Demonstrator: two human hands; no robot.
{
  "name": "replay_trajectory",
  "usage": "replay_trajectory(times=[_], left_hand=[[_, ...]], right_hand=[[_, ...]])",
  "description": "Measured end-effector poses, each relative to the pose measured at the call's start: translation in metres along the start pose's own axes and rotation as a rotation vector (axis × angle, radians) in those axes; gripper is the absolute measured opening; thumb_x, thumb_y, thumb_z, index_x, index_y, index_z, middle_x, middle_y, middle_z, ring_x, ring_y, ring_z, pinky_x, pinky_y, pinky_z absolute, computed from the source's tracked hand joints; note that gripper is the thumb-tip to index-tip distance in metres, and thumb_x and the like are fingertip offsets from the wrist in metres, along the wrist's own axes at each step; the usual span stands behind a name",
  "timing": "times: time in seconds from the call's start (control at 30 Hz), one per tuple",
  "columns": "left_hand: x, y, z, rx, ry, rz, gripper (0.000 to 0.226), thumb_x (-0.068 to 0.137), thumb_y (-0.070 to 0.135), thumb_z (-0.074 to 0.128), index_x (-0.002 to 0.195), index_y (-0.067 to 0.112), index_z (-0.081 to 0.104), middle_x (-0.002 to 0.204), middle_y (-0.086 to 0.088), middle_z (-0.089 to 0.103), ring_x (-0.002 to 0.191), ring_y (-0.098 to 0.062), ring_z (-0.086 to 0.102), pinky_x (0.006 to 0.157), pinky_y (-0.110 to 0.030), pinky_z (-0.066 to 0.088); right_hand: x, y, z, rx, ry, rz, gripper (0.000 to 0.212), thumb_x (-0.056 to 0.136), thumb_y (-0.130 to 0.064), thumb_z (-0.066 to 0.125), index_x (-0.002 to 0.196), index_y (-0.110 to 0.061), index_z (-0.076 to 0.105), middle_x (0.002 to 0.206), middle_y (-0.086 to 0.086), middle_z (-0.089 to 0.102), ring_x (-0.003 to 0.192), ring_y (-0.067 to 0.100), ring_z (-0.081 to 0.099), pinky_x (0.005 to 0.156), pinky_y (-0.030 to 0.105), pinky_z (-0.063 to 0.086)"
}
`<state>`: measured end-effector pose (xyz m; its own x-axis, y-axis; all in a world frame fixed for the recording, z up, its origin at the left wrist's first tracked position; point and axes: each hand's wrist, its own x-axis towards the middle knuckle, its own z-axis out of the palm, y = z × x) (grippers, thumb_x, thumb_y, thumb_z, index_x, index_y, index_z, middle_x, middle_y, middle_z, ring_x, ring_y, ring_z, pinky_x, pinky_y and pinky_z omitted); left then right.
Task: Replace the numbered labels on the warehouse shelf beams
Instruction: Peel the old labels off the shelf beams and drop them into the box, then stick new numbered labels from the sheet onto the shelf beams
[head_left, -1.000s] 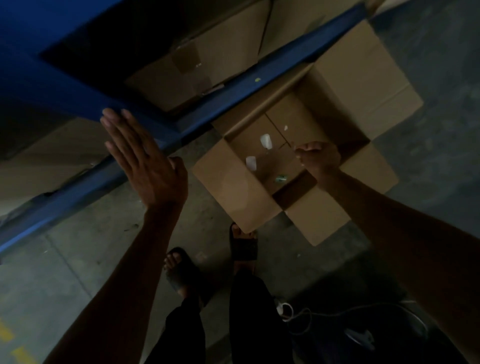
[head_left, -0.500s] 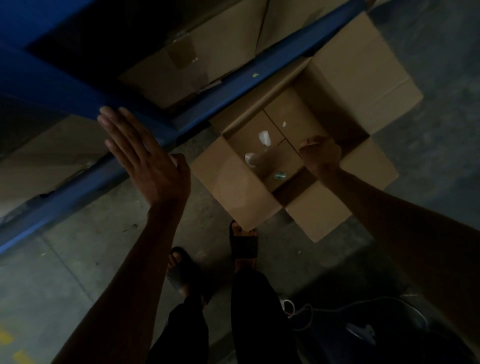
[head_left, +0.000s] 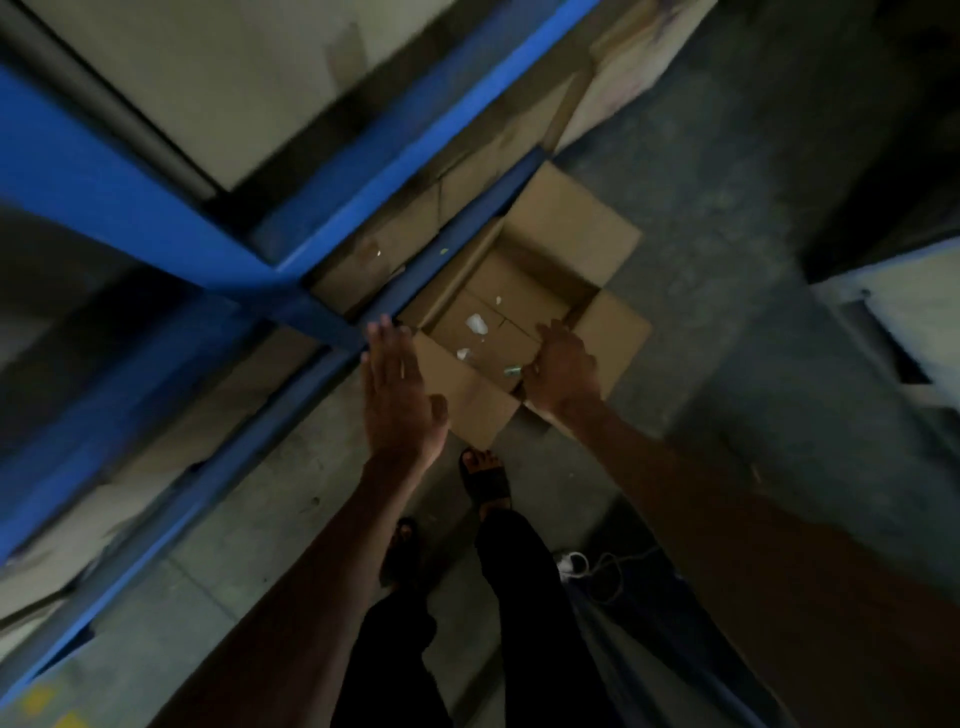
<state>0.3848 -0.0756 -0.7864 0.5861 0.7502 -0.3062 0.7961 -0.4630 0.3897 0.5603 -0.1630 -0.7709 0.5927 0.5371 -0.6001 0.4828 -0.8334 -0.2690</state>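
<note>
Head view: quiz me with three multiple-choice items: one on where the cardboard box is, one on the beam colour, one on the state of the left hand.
1. Where does the open cardboard box stand?
A. on the floor beside the shelf beam
B. on an upper shelf
C. on a trolley

2. What colour is the shelf beam?
A. red
B. blue
C. yellow

3. How is the left hand?
A. clenched in a fist
B. gripping a roll
C. flat, with straight fingers

Answers:
1 A: the cardboard box sits on the concrete floor, close to the lowest beam.
2 B: the beam is plainly blue, like the rest of the rack.
3 C: the fingers are stretched out and hold nothing.
</note>
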Motion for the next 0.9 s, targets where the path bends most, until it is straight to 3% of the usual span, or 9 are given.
replay_trajectory(times=[0.07, 0.17, 0.27, 0.53, 0.73, 0.9], left_hand=[[-0.031, 0.024, -0.038, 0.007, -0.037, 0.09, 0.093, 0.093, 0.029, 0.064, 0.161, 0.003, 0.007, 0.171, -0.017, -0.007, 0.158, -0.032, -0.01, 0.128, -0.044, 0.0], [-0.088, 0.061, -0.089, -0.028, -0.043, 0.239, 0.093, 0.088, 0.022, 0.07, 0.16, 0.0, 0.015, 0.169, -0.023, 0.007, 0.158, -0.038, 0.003, 0.128, -0.05, 0.015], [-0.143, 0.096, -0.115, -0.051, -0.098, 0.353, 0.09, 0.089, 0.021, 0.07, 0.159, -0.001, 0.018, 0.167, -0.026, 0.014, 0.157, -0.041, 0.009, 0.129, -0.047, 0.014], [-0.254, 0.211, -0.102, 0.031, -0.317, 0.773, 0.081, 0.091, 0.021, 0.07, 0.157, 0.0, 0.028, 0.163, -0.027, 0.027, 0.153, -0.04, 0.023, 0.126, -0.045, 0.023], [-0.352, 0.299, -0.068, 0.011, -0.514, 1.088, 0.067, 0.094, 0.016, 0.064, 0.155, 0.005, 0.038, 0.163, -0.019, 0.033, 0.152, -0.032, 0.031, 0.123, -0.039, 0.026], [-0.422, 0.335, -0.02, 0.109, -0.695, 1.209, 0.053, 0.093, 0.017, 0.063, 0.144, 0.002, 0.054, 0.145, -0.02, 0.058, 0.135, -0.035, 0.053, 0.113, -0.038, 0.04]], right_hand=[[-0.057, -0.005, -0.025, 0.061, 0.117, 0.053, 0.06, 0.098, -0.023, 0.052, 0.154, -0.013, 0.032, 0.161, 0.01, 0.03, 0.146, 0.028, 0.032, 0.113, 0.044, 0.033], [-0.155, -0.003, -0.062, 0.052, 0.24, 0.124, 0.063, 0.096, -0.025, 0.054, 0.154, -0.015, 0.031, 0.163, 0.008, 0.027, 0.149, 0.024, 0.028, 0.114, 0.047, 0.031], [-0.25, 0.015, -0.08, 0.144, 0.388, 0.247, 0.065, 0.092, -0.022, 0.055, 0.153, -0.016, 0.034, 0.163, 0.008, 0.027, 0.15, 0.026, 0.025, 0.116, 0.049, 0.03], [-0.454, 0.111, -0.058, 0.406, 0.87, 0.685, 0.064, 0.08, -0.02, 0.058, 0.143, -0.011, 0.05, 0.158, 0.013, 0.04, 0.145, 0.03, 0.038, 0.113, 0.047, 0.037], [-0.544, 0.179, -0.017, 0.605, 0.941, 1.055, 0.061, 0.091, -0.022, 0.055, 0.15, -0.017, 0.041, 0.163, 0.006, 0.03, 0.149, 0.028, 0.029, 0.118, 0.047, 0.029], [-0.586, 0.228, 0.029, 0.832, 1.008, 1.281, 0.063, 0.092, -0.02, 0.06, 0.151, -0.017, 0.039, 0.16, 0.005, 0.035, 0.147, 0.028, 0.031, 0.121, 0.046, 0.025]])
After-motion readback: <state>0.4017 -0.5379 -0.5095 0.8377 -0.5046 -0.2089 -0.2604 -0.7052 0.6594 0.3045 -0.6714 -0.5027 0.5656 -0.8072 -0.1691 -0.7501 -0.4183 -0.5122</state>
